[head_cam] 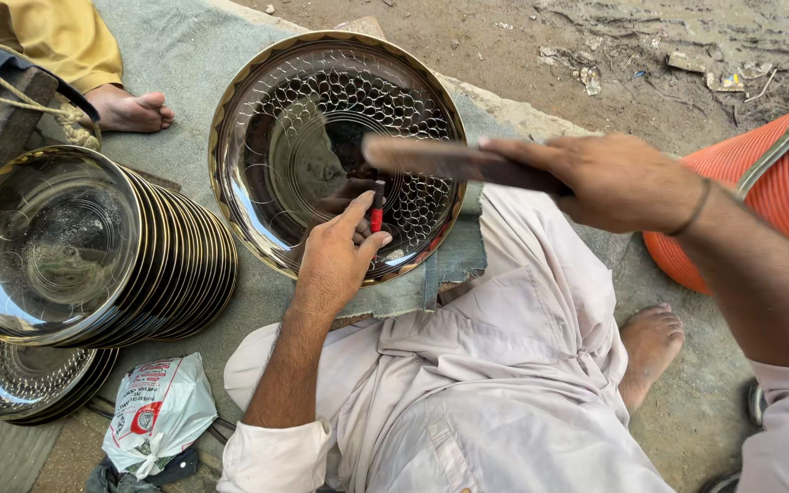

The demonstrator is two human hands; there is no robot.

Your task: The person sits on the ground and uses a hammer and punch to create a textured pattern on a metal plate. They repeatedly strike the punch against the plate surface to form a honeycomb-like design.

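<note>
Out on bare dirt ground, on a grey mat [230, 110], the person sits cross-legged with a big shiny metal tray [321, 100] propped in front, most of its face already covered in rows of small ring marks while the smooth centre and lower edge look unworked. The left hand [335, 260] pinches a small red-handled punch [377, 212] upright against the tray's patterned band, and the right hand [609, 178] is wrapped tight round a dark wooden mallet [449, 160] raised just above it. Beside them, a leaning stack of trays [175, 265] looks mostly plain, so by my reckoning plenty remains.
</note>
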